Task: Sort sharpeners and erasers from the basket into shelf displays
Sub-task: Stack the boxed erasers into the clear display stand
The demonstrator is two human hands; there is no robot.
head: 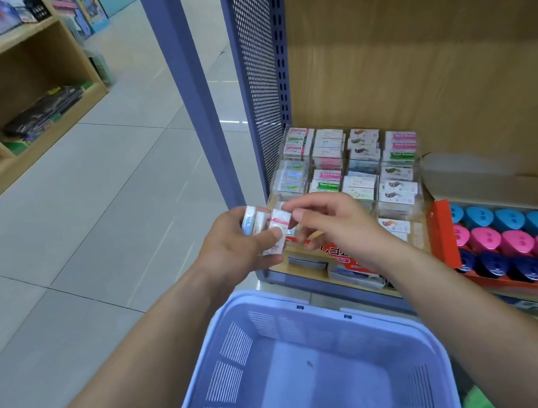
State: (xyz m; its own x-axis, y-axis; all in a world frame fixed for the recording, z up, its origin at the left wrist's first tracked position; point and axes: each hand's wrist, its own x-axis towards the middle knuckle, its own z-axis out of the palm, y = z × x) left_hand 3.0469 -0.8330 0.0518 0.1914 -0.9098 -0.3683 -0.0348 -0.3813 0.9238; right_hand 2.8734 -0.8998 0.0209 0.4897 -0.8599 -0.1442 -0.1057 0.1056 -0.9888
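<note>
My left hand (235,243) grips a small stack of wrapped erasers (265,225) above the far rim of the blue basket (248,362), whose inside shows nothing. My right hand (329,226) is right beside it, thumb and fingers closing on the outermost eraser of the stack. Behind the hands a clear tiered display (345,165) on the shelf holds several rows of packaged erasers. To its right a red box (441,231) holds blue, pink and dark blue sharpeners (511,239) in rows.
The blue metal upright (190,94) and perforated side panel (258,67) of the shelf unit stand just left of the display. A wooden shelf (4,102) with books is at far left across the tiled floor. Flat packets (345,262) lie at the shelf's front edge.
</note>
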